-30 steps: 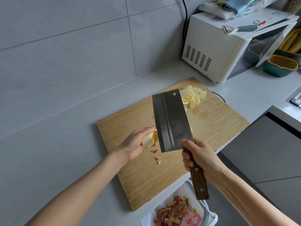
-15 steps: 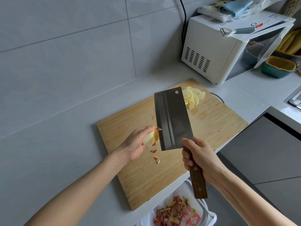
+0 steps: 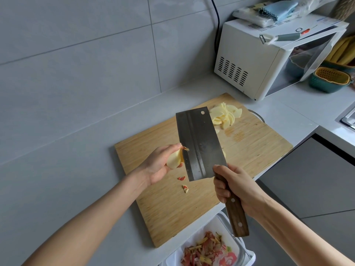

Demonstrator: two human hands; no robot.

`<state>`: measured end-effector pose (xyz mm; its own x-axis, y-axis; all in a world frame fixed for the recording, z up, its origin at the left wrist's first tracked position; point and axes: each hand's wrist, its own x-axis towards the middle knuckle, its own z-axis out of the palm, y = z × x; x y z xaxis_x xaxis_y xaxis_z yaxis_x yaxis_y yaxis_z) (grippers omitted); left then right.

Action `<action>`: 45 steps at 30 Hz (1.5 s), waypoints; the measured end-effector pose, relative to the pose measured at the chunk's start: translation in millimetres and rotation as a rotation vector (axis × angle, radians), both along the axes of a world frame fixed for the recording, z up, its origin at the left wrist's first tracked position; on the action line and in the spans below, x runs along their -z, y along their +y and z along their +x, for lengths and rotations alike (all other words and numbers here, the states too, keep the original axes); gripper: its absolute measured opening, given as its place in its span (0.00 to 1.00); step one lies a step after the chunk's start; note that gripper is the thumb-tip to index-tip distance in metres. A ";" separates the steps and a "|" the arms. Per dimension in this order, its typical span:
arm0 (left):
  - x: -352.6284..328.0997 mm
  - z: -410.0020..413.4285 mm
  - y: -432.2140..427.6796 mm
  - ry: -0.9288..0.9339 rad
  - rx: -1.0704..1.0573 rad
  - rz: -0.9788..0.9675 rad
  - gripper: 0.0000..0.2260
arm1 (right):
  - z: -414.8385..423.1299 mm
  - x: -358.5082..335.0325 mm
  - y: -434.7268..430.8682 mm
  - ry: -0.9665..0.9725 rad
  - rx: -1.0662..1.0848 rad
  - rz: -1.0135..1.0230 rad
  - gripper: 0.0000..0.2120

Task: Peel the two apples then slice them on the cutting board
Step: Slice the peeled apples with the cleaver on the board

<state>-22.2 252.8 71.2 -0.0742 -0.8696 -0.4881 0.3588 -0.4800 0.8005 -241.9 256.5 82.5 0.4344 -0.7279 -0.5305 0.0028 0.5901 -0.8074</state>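
Two hands in view, both mine.

Left hand [image 3: 159, 166], centre of the frame: fingers curled round a peeled apple piece [image 3: 174, 160], which I held above the cutting board [image 3: 172, 212]. A shred of red skin stood at the piece's upper tip, against the blade.

Right hand [image 3: 238, 189], lower and right of centre: wrapped tight round the wooden handle of a cleaver [image 3: 199, 143]. Its blade pointed up the frame with the flat toward the camera, and its left edge touched the apple piece.

One wooden cutting board, lying aslant on the grey counter [image 3: 57, 189].

One heap of pale apple slices [image 3: 227, 116] at the board's upper end, partly behind the blade's top corner.

Two small scraps of red peel [image 3: 181, 178] on the board, just below my left hand.

One white bin [image 3: 219, 225] at the bottom edge of the frame, below the board's lower edge, holding red and yellow peelings.

One white microwave [image 3: 245, 60], upper right, with a peeler [image 3: 278, 37] lying on top and a blue cloth [image 3: 278, 8] behind it.

One green basket [image 3: 330, 86] with a yellow insert at the right edge, beside the microwave.

Grey tiled wall [image 3: 76, 54] across the upper left.
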 end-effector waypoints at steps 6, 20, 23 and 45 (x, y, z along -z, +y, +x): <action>-2.1 -1.8 -2.2 0.000 -0.044 -0.002 0.06 | 0.0 2.4 -2.4 -0.066 -0.008 0.039 0.10; -3.5 -3.9 -9.6 0.031 -0.005 -0.084 0.10 | -0.3 1.2 -7.2 -0.296 -0.021 0.219 0.17; -3.8 -2.1 -9.3 0.004 0.030 -0.086 0.15 | -0.1 2.6 -7.5 -0.355 -0.010 0.301 0.13; 100.1 43.6 -37.4 -0.970 -0.071 -0.075 0.23 | -28.1 32.5 -0.2 0.170 -0.062 0.147 0.09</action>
<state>21.4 215.5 -29.0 0.3840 -0.8880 -0.2529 -0.4463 -0.4183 0.7911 -270.0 256.2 49.9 0.3708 -0.6125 -0.6981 -0.1656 0.6960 -0.6987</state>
